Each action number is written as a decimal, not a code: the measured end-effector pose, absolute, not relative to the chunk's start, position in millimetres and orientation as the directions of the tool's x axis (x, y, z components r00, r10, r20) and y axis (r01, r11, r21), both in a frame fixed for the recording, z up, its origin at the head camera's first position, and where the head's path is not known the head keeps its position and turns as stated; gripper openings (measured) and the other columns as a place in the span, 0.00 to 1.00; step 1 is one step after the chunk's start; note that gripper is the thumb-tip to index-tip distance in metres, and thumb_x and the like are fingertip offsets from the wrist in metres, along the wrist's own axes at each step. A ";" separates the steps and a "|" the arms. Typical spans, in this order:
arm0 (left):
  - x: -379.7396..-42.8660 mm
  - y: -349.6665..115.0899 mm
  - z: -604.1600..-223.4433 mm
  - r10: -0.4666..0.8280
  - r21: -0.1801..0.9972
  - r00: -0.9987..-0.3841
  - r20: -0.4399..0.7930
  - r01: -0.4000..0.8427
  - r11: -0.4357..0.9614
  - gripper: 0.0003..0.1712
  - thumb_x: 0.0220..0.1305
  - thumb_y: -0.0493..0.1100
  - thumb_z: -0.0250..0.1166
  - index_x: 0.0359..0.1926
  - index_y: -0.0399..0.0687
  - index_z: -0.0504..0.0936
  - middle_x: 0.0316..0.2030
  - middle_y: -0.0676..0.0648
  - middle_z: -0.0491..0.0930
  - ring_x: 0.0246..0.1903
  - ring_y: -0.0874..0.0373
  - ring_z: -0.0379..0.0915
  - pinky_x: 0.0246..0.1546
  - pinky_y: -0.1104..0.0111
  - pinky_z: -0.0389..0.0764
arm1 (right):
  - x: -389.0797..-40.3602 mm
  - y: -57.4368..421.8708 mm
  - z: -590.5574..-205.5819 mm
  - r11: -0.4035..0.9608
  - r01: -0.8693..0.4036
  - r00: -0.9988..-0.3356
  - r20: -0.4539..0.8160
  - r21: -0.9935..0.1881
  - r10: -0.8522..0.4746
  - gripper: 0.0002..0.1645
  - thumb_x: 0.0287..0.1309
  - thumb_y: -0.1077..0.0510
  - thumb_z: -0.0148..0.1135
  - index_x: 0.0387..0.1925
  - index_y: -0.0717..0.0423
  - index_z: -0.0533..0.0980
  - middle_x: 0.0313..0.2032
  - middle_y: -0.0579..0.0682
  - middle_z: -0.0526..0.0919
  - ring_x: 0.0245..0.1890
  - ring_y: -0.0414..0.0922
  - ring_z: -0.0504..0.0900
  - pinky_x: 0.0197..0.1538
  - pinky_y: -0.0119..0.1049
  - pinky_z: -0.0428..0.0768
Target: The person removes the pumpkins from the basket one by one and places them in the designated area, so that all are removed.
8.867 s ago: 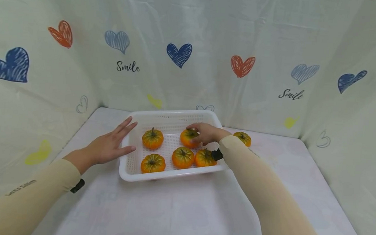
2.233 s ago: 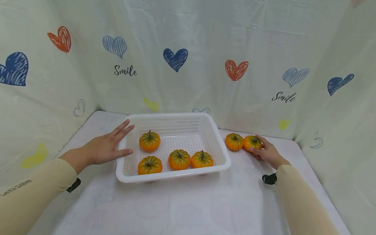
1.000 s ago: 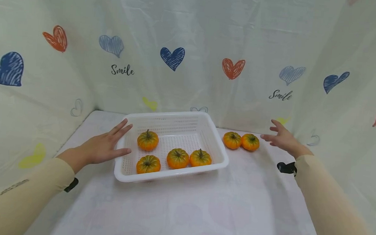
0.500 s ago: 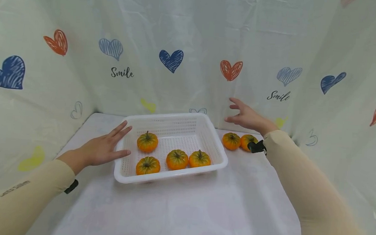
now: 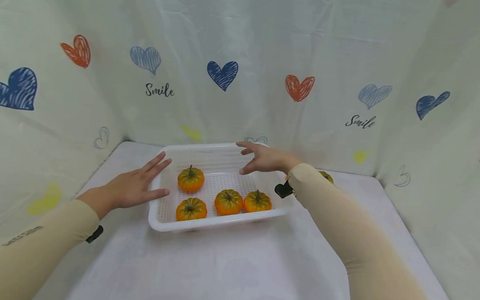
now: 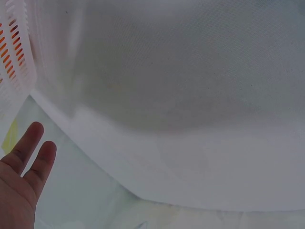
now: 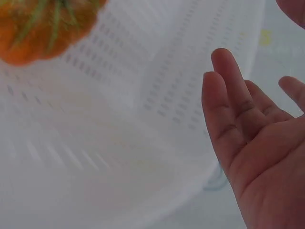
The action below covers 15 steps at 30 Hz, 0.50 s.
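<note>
Right hand [image 5: 266, 159] moved over basket [image 5: 219, 221] of four pumpkins [image 5: 228, 202].

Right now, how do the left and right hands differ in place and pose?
Place: the left hand is at the white basket's left rim; the right hand is over its far right part.
Direction: in the head view, the left hand points away and rightward; the right hand points leftward.
Shared: neither hand holds anything.
</note>
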<state>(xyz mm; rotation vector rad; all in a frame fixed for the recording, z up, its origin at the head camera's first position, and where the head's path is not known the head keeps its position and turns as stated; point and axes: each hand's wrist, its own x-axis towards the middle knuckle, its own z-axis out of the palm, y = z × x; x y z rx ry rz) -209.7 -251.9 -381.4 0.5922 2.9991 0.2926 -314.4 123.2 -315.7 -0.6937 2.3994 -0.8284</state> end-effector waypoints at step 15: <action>-205.7 -250.8 -376.1 0.390 0.183 -0.920 -0.037 0.377 0.908 0.53 0.67 0.74 0.48 0.80 0.52 0.43 0.79 0.43 0.32 0.64 0.31 0.65 0.55 0.40 0.73 | -305.0 98.4 -358.9 0.699 -0.329 -0.517 -0.498 -0.636 -0.696 0.56 0.48 0.56 0.78 0.76 0.39 0.60 0.70 0.54 0.65 0.60 0.53 0.75 0.58 0.49 0.78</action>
